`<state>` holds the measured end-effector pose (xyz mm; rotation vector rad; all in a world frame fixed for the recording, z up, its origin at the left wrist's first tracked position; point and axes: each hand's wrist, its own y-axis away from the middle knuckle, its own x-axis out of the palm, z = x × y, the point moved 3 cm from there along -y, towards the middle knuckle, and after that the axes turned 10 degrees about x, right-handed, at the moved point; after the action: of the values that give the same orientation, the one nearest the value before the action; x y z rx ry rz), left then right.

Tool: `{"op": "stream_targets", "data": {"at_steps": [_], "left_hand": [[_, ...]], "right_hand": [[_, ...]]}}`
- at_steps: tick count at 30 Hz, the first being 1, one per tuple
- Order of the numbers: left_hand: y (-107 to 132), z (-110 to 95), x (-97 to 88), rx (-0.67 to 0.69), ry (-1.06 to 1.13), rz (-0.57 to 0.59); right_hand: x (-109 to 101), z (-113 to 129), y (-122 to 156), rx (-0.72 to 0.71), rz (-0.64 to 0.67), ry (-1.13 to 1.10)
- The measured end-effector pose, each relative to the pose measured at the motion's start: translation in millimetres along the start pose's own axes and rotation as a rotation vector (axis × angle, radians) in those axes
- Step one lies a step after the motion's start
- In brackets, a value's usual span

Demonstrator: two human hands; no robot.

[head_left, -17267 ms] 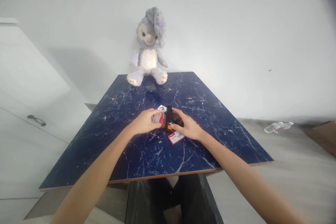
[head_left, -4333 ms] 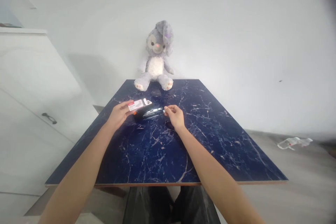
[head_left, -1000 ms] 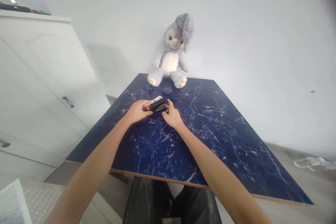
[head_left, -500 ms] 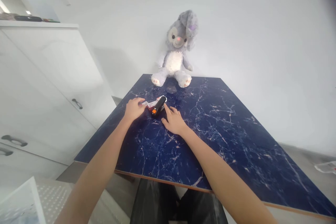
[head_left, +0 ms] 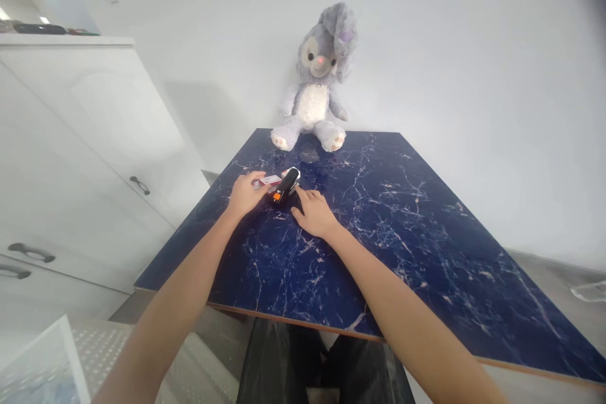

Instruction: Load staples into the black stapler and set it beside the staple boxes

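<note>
A black stapler-like object (head_left: 287, 185) with an orange part at its near end lies on the blue marbled table (head_left: 379, 233). Just left of it is a small red and white box (head_left: 269, 182), pinched between the thumb and fingers of my left hand (head_left: 246, 194). My right hand (head_left: 313, 211) rests on the tabletop with its fingers apart, the index fingertip against the right side of the black object. A white piece with a red edge (head_left: 297, 173) shows partly behind the black object; what it is I cannot tell.
A grey plush rabbit (head_left: 315, 91) sits at the table's back edge against the wall, with a dark round patch or object (head_left: 309, 156) before its feet. White cabinets (head_left: 95, 151) stand on the left. A clear container (head_left: 589, 291) lies on the floor at right.
My left thumb and fingers have closed on the red and white box, which has shifted slightly left. My right hand stays almost in place. The view has tilted a little.
</note>
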<state>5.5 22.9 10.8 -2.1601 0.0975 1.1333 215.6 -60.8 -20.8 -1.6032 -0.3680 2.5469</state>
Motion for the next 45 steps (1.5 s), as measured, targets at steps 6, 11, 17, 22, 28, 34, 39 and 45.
{"op": "stream_targets", "data": {"at_steps": [6, 11, 17, 22, 28, 34, 39, 45], "left_hand": [[-3, 4, -2.2, -0.026, -0.011, 0.013], [-3, 22, -4.2, -0.153, -0.157, 0.095], [-1, 21, -1.1, -0.128, -0.182, 0.149], [0, 19, -4.5, -0.172, -0.242, 0.091], [-2, 8, -5.2, -0.087, -0.233, 0.039], [0, -22, 6.6, 0.261, -0.043, 0.201], [4, -22, 17.0, 0.221, -0.081, 0.289], [0, -12, 15.8, 0.178, -0.146, 0.282]], "right_hand": [[0, 0, 0, -0.007, 0.0, -0.002], [1, -1, 1, -0.016, -0.003, -0.014], [0, -1, 0, -0.014, 0.005, -0.02], [0, 0, 0, -0.018, -0.006, -0.012], [1, -1, -2, 0.016, -0.017, -0.033], [3, -21, -54, 0.201, -0.11, -0.114], [10, -30, -96, 0.042, -0.024, -0.174], [13, -33, -99, -0.031, -0.079, -0.209]]}}
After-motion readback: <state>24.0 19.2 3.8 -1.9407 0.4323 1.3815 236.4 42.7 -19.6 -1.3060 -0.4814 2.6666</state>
